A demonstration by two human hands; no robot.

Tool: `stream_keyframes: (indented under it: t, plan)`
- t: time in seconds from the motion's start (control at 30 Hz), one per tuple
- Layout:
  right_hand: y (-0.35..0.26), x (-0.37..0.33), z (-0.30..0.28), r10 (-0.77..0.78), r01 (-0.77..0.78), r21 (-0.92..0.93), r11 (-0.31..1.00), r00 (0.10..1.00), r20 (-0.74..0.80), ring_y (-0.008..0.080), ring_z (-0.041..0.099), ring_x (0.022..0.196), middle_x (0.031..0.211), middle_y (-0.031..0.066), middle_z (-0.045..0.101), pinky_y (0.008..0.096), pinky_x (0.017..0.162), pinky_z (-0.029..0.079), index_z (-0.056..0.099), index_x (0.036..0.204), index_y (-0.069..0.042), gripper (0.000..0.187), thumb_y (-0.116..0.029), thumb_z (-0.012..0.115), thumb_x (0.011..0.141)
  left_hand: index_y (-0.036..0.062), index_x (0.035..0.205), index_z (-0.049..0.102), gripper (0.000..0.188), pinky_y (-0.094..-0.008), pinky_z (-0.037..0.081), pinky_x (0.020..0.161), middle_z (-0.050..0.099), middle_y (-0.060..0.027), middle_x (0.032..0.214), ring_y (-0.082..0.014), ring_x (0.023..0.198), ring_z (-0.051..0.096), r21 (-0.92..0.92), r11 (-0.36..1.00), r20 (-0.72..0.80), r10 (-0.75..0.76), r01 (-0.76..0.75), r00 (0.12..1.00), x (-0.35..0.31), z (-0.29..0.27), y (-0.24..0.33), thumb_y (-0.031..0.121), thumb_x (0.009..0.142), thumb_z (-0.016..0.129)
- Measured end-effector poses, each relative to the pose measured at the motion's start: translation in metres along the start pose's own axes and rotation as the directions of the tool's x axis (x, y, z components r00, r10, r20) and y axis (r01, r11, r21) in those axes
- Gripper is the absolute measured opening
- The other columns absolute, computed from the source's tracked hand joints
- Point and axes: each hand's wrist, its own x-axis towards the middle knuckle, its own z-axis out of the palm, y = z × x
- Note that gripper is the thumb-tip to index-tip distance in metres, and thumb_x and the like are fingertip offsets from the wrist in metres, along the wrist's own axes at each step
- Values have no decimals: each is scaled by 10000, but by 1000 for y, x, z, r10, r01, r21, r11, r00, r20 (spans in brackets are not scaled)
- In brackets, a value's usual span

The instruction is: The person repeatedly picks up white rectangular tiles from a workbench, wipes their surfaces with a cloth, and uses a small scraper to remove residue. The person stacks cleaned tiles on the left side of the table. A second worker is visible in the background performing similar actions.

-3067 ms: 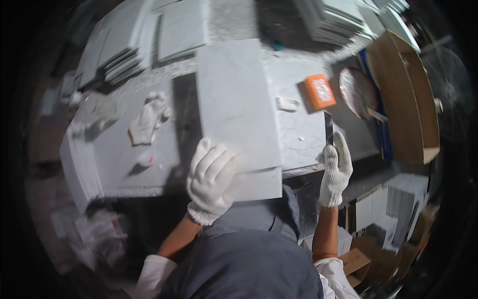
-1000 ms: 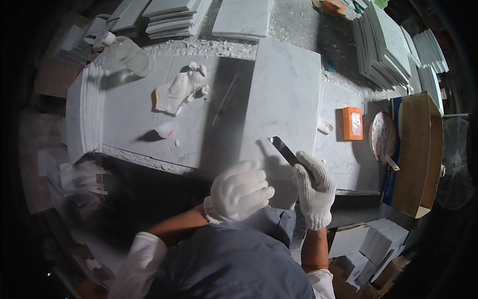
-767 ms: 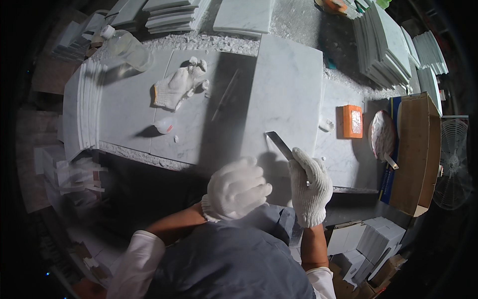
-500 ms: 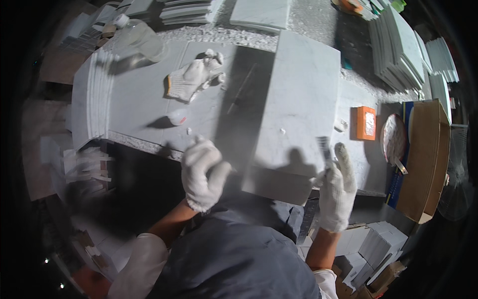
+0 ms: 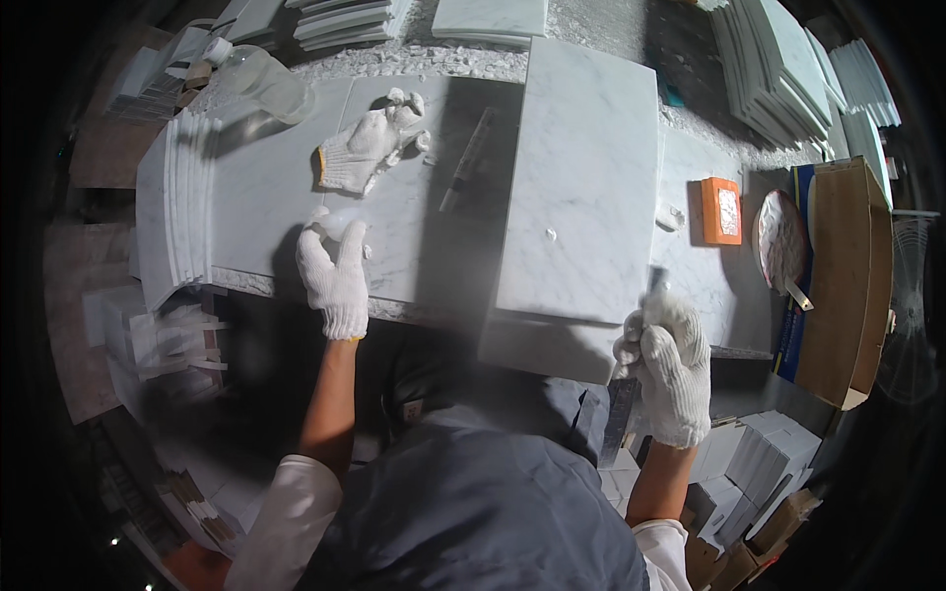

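My left hand [image 5: 333, 281], in a white knit glove, reaches to the near left part of the marble worktop. Its thumb and fingers close around a small translucent white piece [image 5: 343, 223], whose kind I cannot make out. At the right near corner of a pale marble slab [image 5: 581, 177], my gloved right hand [image 5: 668, 369] is closed on a small tool with a flat grey tip [image 5: 658, 280]. The fingers hide the tool's handle. A white crumb [image 5: 551, 235] lies on the slab. Beyond my left hand rests an empty white glove [image 5: 363, 153] with a yellow cuff edge.
A clear plastic bottle [image 5: 264, 83] stands at the far left, near upright tiles [image 5: 175, 207]. On the right are an orange box [image 5: 721, 212], a round flat object with a handle [image 5: 777, 241] and a cardboard box [image 5: 845, 286]. Stacked tiles [image 5: 774, 74] stand at the back right.
My left hand has moved left and forward, onto the small translucent piece. My right-hand fingers have curled in around the tool, which now sits lower beside the slab.
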Motion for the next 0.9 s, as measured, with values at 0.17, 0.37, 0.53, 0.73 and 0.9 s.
stream_keyframes:
  t: [0.17,0.37,0.53,0.73,0.9]
  plan:
    - [-1,21,14,-323,338,-570,749,937,131,113,572,695,971,53,660,257,638,501,579,1450,-52,451,-71,590,1000,12,1237,656,435,-382,492,955,624,-126,1208,-239,1100,586,39,998,20,-43,42,999,1,1,4,198,879,818]
    - [-6,28,33,-415,401,-847,349,876,244,249,623,684,858,117,667,362,671,512,685,1324,-73,375,-110,686,950,-16,1246,619,389,-311,513,953,620,-107,1271,-176,1114,598,-290,957,30,-8,16,1000,-11,6,24,84,904,777]
    - [-18,29,43,-391,388,-879,277,881,266,259,630,686,791,106,651,377,661,505,724,1268,-106,330,-163,713,944,-25,1335,559,457,-323,549,972,625,-118,1307,-172,1141,610,-472,878,169,183,-84,968,-35,10,51,-4,917,743]
    - [-13,41,47,-379,361,-895,263,892,249,281,645,690,798,116,651,382,636,494,736,1252,-148,307,-226,708,957,-39,1358,546,501,-351,629,867,657,-169,1255,-210,1092,658,-547,836,233,198,-40,952,-54,17,71,-6,907,760]
    - [-12,47,48,-422,413,-873,259,861,282,279,649,681,795,118,650,393,620,491,740,1248,-160,295,-231,705,964,-38,1369,531,498,-366,590,938,643,-184,1294,-229,1143,644,-528,848,241,205,-49,949,-54,12,72,0,920,745]
